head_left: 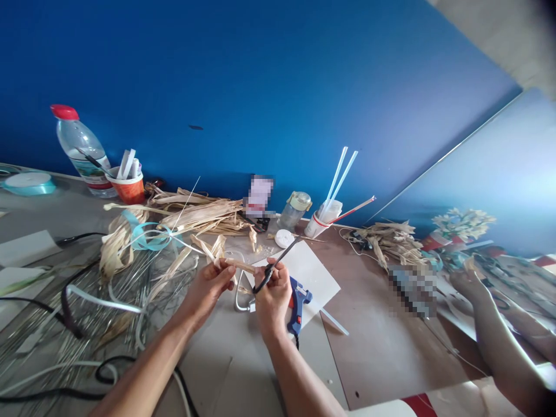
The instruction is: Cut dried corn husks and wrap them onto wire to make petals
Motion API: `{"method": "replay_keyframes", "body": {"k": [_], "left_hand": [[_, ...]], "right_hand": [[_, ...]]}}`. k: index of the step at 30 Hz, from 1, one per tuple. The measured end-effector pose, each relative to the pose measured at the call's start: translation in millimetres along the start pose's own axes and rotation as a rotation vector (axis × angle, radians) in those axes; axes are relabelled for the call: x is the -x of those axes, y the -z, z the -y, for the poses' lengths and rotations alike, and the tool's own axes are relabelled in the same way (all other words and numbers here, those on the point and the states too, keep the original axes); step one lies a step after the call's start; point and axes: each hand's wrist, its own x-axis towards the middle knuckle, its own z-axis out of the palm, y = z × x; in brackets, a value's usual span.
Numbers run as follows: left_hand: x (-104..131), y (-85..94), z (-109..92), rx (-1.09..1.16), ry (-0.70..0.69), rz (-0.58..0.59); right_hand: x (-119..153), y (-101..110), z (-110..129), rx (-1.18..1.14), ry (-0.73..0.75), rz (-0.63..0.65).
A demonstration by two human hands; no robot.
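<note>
Between my hands stretches a narrow strip of dry husk [241, 266]. My left hand [212, 285] pinches its left end between thumb and fingers. My right hand [273, 289] is closed around the other end and also has black-handled scissors [268, 271] hooked on its fingers, the blades pointing up to the right. Just right of that hand, a blue glue gun [297, 307] lies partly over a white sheet [319, 275]. Dry husks [204, 214] are piled behind my hands.
Thin wires [130, 301] and black and white cables spread at the left. A bottle [82, 145], an orange cup [129, 188], a glass jar [294, 211] and a white cup [316, 226] stand along the blue wall. Another person's arms [490, 324] are at the far right.
</note>
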Motion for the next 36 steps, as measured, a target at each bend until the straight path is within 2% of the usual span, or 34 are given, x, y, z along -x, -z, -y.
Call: {"method": "replay_keyframes", "body": {"k": [8, 12, 17, 21, 26, 36], "left_hand": [[0.6, -3.3, -7.3, 0.124, -0.006, -0.173], [1.0, 1.8, -17.4, 0.094, -0.061, -0.278], [0.7, 12.0, -24.0, -0.01, -0.183, -0.262], [0.5, 15.2, -25.9, -0.085, -0.239, -0.297], [-0.3, 13.9, -29.0, -0.1, -0.244, -0.332], [-6.5, 18.3, -21.7, -0.063, -0.257, -0.347]], "right_hand": [[9.4, -5.9, 10.0, -0.021, -0.026, 0.176], [7.4, 2.1, 19.1, -0.056, -0.089, 0.365], [1.4, 14.5, 32.2, 0.006, -0.272, 0.633], [0.2, 19.1, 42.6, 0.1, -0.32, 0.717], [0.1, 21.0, 49.2, 0.174, -0.382, 0.824], [2.2, 19.8, 38.3, 0.236, -0.367, 0.863]]}}
